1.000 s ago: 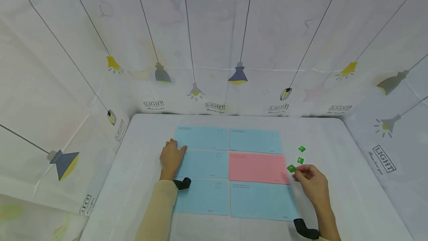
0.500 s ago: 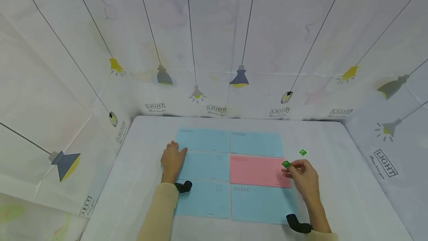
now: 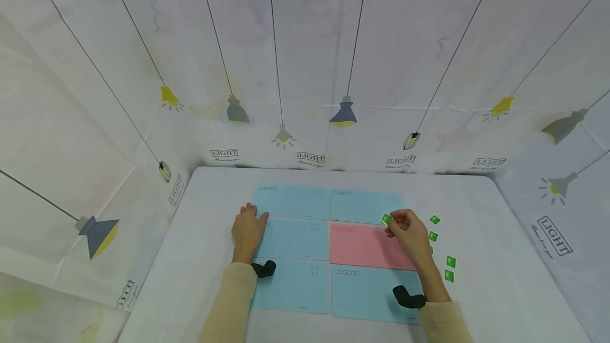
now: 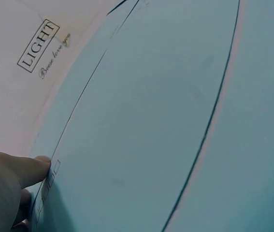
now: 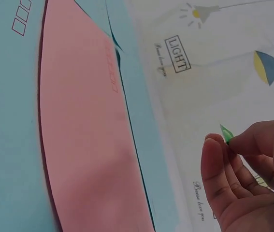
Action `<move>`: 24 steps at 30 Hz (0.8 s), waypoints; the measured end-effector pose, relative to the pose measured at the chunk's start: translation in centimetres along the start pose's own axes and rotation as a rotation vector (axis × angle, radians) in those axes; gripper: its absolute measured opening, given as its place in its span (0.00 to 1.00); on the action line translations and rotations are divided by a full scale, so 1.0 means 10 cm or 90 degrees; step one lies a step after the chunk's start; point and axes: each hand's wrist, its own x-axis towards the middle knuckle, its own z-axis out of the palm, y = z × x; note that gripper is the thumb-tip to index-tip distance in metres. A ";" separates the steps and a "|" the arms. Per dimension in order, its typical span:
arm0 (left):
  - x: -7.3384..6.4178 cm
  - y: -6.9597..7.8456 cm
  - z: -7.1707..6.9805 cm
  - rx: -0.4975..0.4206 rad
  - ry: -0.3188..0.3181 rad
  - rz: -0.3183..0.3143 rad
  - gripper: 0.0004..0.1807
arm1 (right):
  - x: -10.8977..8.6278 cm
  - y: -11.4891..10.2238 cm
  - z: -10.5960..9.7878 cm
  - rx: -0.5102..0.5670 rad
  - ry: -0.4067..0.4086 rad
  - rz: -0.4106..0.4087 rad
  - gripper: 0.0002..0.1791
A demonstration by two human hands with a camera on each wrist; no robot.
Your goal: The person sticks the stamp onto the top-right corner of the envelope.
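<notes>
Held between thumb and forefinger of my right hand is a small green square sticker with a pale edge. In the head view it overlaps the lower right of the far right blue envelope, just above the pink envelope. The right wrist view shows the green sticker edge-on at the fingertips. My left hand rests at the left edge of the far left blue envelope and the middle left blue envelope. Its thumb lies beside the printed postcode boxes in the left wrist view.
Several loose green stickers lie on the white table right of the envelopes, one partly behind my right hand. Two more blue envelopes form the near row. A lamp-patterned cloth hangs behind the table.
My right hand has carried the green sticker left and away from me, from beside the pink envelope to over the far right blue one. The left hand stays in place.
</notes>
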 end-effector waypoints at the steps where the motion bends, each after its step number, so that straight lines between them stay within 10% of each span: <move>1: 0.00 0.00 0.00 0.000 0.002 0.000 0.31 | 0.04 -0.01 0.03 -0.005 -0.010 -0.003 0.14; 24: 0.05 -0.04 0.08 0.019 0.056 0.058 0.27 | 0.76 -0.41 0.89 0.012 -0.155 0.026 0.15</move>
